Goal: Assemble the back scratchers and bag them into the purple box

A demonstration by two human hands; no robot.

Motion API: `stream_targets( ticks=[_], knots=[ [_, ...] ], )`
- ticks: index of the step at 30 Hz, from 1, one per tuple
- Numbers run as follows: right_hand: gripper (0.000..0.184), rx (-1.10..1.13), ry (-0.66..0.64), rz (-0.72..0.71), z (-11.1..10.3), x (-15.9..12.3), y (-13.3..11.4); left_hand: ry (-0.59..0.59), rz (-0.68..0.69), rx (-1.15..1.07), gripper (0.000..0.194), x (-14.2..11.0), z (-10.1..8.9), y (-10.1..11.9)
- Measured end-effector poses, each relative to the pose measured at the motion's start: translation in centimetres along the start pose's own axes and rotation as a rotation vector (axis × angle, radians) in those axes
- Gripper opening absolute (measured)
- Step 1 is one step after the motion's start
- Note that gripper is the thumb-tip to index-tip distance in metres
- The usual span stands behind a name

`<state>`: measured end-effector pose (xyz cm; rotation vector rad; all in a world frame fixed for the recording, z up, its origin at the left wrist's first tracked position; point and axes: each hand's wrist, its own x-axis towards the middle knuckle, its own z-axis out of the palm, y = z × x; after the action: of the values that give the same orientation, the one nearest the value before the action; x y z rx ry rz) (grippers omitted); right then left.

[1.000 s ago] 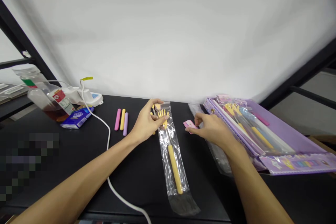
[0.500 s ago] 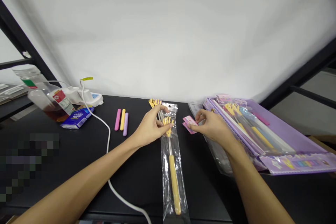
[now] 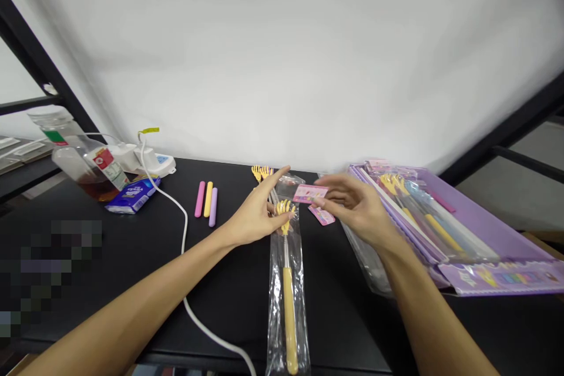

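A yellow-handled back scratcher (image 3: 289, 311) with a yellow claw head lies in a clear plastic bag (image 3: 275, 299) in front of me. My left hand (image 3: 258, 208) is at its claw end, thumb against the wrapped head and index finger stretched out above. Its other fingers are partly hidden behind the bag. Between thumb and fingers, my right hand (image 3: 352, 205) holds a small pink printed card (image 3: 309, 193) beside the bag's top. A second pink card (image 3: 323, 215) lies on the black table just below. More yellow claw heads (image 3: 261, 173) show behind my left hand.
A purple display box (image 3: 480, 205) with bagged back scratchers stands right. Pink, yellow and purple sticks (image 3: 207, 200) lie left of my left hand. A white cable (image 3: 184, 229) crosses the table. A bottle (image 3: 90, 158), a blue packet (image 3: 132, 195) and a power strip (image 3: 165, 164) stand left.
My right hand has lifted one pink card off the other and moved it left toward the bag. My left index finger has straightened, and the bag's lower end has shifted slightly left.
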<state>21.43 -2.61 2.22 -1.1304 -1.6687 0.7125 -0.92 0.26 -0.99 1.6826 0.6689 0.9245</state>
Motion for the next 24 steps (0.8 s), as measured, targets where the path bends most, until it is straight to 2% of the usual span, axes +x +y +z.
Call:
stream_targets(
  ticks=[2, 5, 7, 9, 12, 18, 21, 24],
  knots=[
    [0.019, -0.149, 0.004, -0.058, 0.8, -0.1, 0.0, -0.035, 0.0, -0.03, 0.09, -0.1, 0.2, 0.2],
    [0.013, -0.346, 0.16, -0.173, 1.6, -0.1, 0.2, -0.053, 0.036, -0.039, 0.087, -0.3, 0.5, 0.6],
    [0.012, -0.387, 0.256, -0.225, 1.7, -0.1, 0.4, -0.053, 0.06, -0.032, 0.085, -0.3, 0.6, 0.7],
    [0.013, -0.38, 0.295, -0.234, 1.6, -0.1, 0.6, -0.057, 0.064, -0.023, 0.083, -0.4, 0.6, 0.8],
    [0.02, -0.352, 0.296, -0.241, 1.5, -0.1, 0.7, -0.065, 0.063, -0.015, 0.073, -0.3, 0.7, 0.8],
    [0.018, -0.411, 0.272, -0.283, 1.2, -0.1, 1.0, -0.066, 0.081, 0.003, 0.057, -0.3, 0.8, 0.6],
    [0.023, -0.391, 0.224, -0.259, 0.9, 0.0, 1.1, -0.068, 0.081, 0.017, 0.057, -0.3, 0.8, 0.6],
    [0.024, -0.354, 0.231, -0.235, 0.7, -0.1, 1.1, -0.08, 0.066, 0.017, 0.063, -0.3, 0.7, 0.7]
  ],
)
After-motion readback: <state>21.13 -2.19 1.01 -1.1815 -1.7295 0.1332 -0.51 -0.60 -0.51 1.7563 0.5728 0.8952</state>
